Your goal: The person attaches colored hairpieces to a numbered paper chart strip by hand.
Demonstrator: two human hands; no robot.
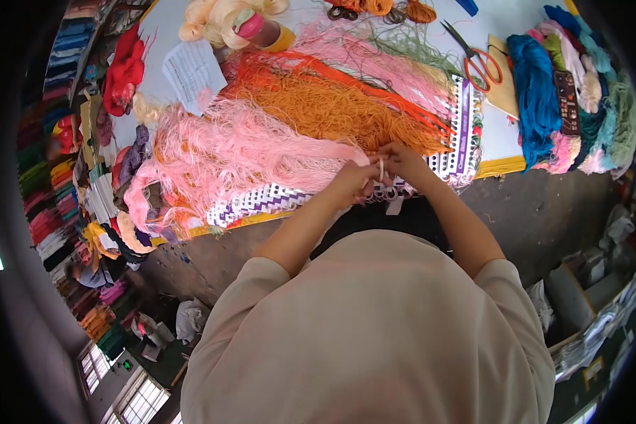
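Both hands meet at the table's front edge, at the right end of a large pile of pale pink thread (233, 145). My left hand (353, 182) has its fingers closed on the end of the pink thread. Close against it, my right hand (401, 164) is pinched near a small pale loop; what its fingertips grip is too small to make out. Orange-brown thread (318, 106) lies just beyond the hands. White cards with purple print and rows of holes (461, 127) stick out at the right of the threads, and more lie under the pink pile.
Red-handled scissors (482, 69) lie at the back right beside a tan notebook (502, 78). Blue thread hanks (533, 99) are at the far right. A printed sheet (194, 73) and a pink-lidded jar (261, 32) are at the back left. Red thread (125, 71) hangs at the left edge.
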